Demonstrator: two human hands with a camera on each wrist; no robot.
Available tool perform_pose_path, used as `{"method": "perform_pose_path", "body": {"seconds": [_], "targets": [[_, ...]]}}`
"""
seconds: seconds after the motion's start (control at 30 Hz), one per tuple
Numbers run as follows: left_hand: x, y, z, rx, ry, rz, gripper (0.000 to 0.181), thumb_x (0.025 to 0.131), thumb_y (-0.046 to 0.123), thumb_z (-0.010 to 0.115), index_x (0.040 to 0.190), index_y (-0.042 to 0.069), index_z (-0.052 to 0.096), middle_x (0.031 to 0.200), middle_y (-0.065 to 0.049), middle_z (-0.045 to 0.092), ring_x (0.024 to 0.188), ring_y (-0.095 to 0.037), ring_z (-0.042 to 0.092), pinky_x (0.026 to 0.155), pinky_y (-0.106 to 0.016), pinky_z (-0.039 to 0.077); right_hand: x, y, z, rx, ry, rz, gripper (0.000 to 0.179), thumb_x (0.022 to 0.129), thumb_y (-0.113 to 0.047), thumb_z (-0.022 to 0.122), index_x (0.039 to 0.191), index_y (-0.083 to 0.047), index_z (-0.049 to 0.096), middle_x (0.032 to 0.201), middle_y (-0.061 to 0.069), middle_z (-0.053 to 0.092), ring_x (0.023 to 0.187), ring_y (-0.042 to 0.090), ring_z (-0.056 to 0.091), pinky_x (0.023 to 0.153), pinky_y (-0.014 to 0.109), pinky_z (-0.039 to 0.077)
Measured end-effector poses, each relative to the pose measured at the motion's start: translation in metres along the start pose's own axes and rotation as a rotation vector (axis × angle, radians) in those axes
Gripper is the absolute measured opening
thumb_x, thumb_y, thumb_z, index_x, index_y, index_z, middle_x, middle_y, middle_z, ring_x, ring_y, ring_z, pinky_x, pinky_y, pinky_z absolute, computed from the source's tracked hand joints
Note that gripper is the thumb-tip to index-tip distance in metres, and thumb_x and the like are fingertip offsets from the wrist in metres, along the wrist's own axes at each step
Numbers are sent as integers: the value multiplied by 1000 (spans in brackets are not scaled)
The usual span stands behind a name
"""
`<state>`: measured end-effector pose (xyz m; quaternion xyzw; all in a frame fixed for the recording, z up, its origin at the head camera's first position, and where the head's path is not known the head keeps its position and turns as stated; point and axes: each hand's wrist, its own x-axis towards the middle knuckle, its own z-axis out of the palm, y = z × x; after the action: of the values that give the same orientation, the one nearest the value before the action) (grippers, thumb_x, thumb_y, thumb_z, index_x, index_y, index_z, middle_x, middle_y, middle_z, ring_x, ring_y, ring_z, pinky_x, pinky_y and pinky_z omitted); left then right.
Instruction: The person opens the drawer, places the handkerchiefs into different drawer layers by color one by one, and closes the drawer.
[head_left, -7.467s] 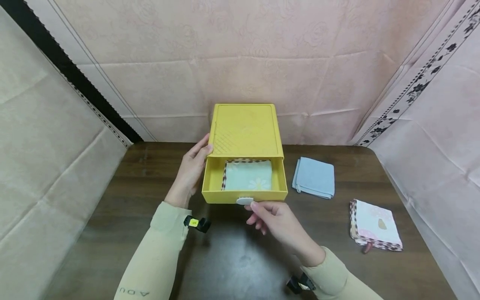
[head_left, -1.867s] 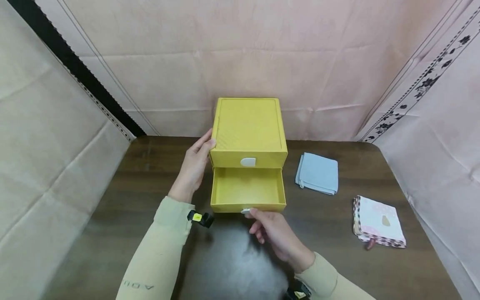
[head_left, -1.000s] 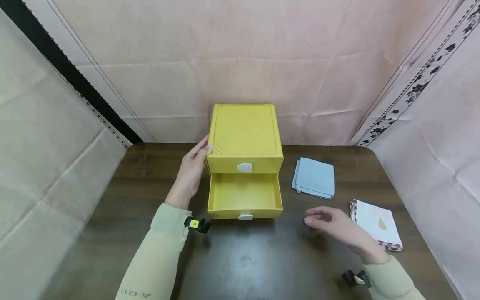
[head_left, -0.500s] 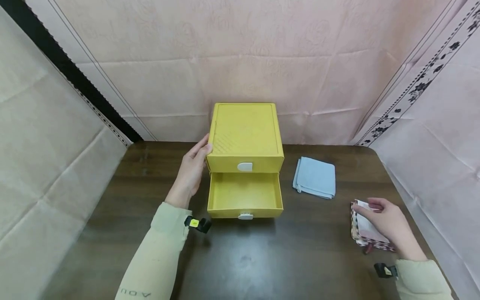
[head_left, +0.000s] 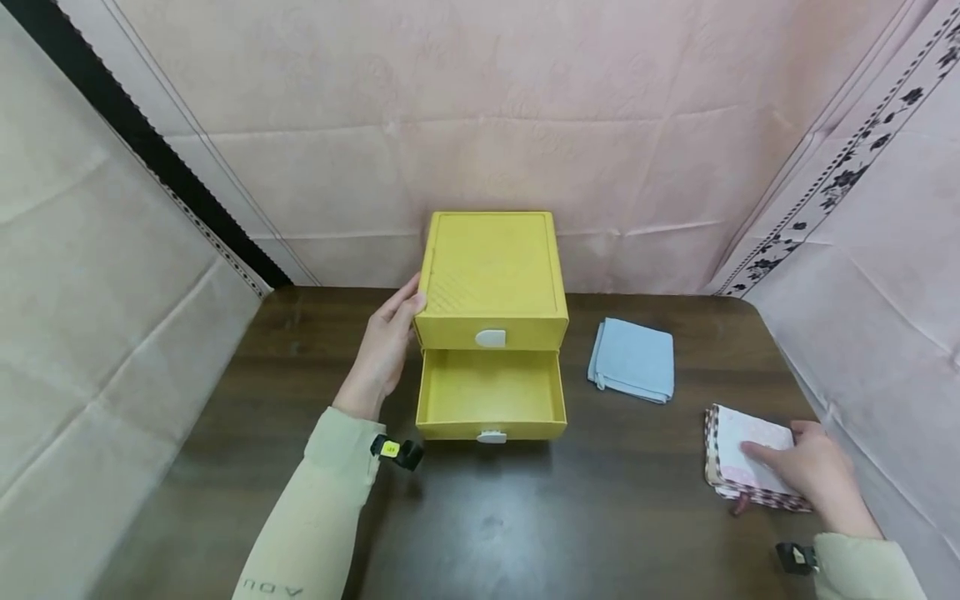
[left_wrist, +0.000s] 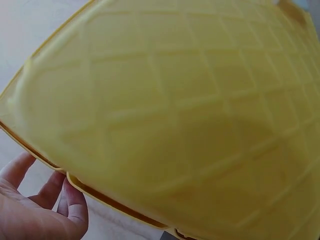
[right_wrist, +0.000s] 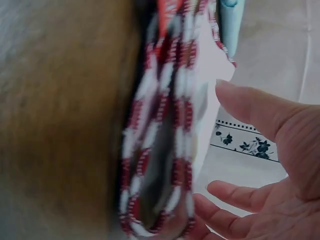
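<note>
A yellow two-drawer box (head_left: 491, 267) stands at the table's back, its top drawer closed. The lower drawer (head_left: 450, 430) is pulled out, with a bare yellow floor. My left hand (head_left: 381, 354) rests along the box's left side, thumb at the front corner; in the left wrist view its fingertips (left_wrist: 75, 197) touch the box's edge. On the right lies a folded white handkerchief (head_left: 738, 442) with a checkered border. My right hand (head_left: 821, 471) is at its right edge, thumb over the top face. The right wrist view shows thumb and fingers (right_wrist: 235, 195) spread apart beside the layered handkerchief.
A folded light-blue cloth (head_left: 633, 358) lies between the box and the handkerchief. The dark wooden table (head_left: 487, 517) ends at a patterned fabric backdrop (head_left: 495, 158), with more fabric on both sides.
The top drawer, earlier out with a folded cloth inside, has been closed and the lower one pulled out. My right hand left its knob and moved right to the handkerchief. My left hand stayed.
</note>
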<state>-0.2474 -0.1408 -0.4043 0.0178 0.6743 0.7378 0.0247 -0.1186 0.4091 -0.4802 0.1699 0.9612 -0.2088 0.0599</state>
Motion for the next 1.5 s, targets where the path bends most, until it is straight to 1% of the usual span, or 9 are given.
{"method": "perform_pose_path", "body": {"seconds": [0.23, 0.57, 0.7, 0.83, 0.93, 1.07, 1.2, 1.4, 1.5], "targets": [[0, -2, 2, -15, -7, -9, 46, 95, 46, 59, 139, 40, 50, 146, 10, 43, 129, -14, 44, 110, -41, 30, 5, 10, 6, -36, -76, 60, 114, 78, -64, 68, 129, 28, 24, 118, 55, 31, 105, 68, 34, 84, 69, 33], [-1, -2, -2, -14, -20, 10, 48, 96, 45, 57, 142, 37, 48, 148, 8, 41, 130, -16, 42, 109, -44, 29, 9, 10, 10, -35, -131, 79, 119, 78, -64, 68, 126, 32, 17, 114, 57, 28, 105, 69, 34, 86, 69, 34], [0, -2, -1, -14, -24, 3, 47, 96, 45, 57, 142, 38, 47, 149, 8, 40, 131, -16, 41, 110, -44, 28, 9, 9, 8, -12, -128, 91, 119, 77, -61, 70, 124, 34, 16, 112, 57, 29, 104, 68, 36, 87, 68, 35], [0, -1, 0, -15, -18, 6, 47, 96, 45, 57, 142, 38, 47, 149, 7, 40, 131, -16, 41, 110, -44, 29, 8, 6, 7, -5, -105, 75, 122, 75, -61, 73, 117, 38, 15, 106, 56, 33, 97, 65, 43, 83, 66, 39], [0, 0, 0, -12, -12, 7, 46, 96, 46, 57, 141, 40, 48, 147, 8, 42, 130, -15, 43, 109, -42, 30, 7, 2, 7, -6, -94, 100, 124, 73, -62, 74, 115, 38, 15, 105, 55, 34, 96, 64, 44, 79, 66, 40], [0, 1, -1, 3, -15, -2, 46, 95, 48, 56, 140, 42, 48, 146, 10, 42, 129, -13, 43, 108, -41, 31, 6, -2, 7, -24, -55, 113, 116, 72, -62, 75, 113, 35, 27, 106, 53, 38, 96, 65, 43, 76, 65, 40], [-1, 0, -2, 8, -17, -7, 46, 96, 48, 56, 140, 43, 47, 147, 10, 41, 129, -13, 43, 109, -41, 31, 3, -4, 9, -25, 6, 58, 106, 73, -55, 77, 116, 32, 34, 108, 52, 38, 100, 64, 39, 81, 67, 37], [-1, -1, -1, 5, -15, 5, 46, 96, 47, 56, 140, 41, 47, 147, 10, 41, 129, -13, 43, 108, -41, 32, -1, -7, 9, 5, 13, 1, 99, 82, -43, 73, 127, 31, 27, 118, 53, 33, 110, 66, 31, 91, 70, 30], [0, 0, -1, 7, -17, 9, 47, 96, 47, 55, 142, 40, 46, 148, 9, 40, 130, -13, 42, 108, -40, 31, -2, -8, 7, 13, -31, 31, 93, 87, -38, 68, 131, 31, 22, 124, 53, 29, 112, 66, 31, 93, 69, 31]]}}
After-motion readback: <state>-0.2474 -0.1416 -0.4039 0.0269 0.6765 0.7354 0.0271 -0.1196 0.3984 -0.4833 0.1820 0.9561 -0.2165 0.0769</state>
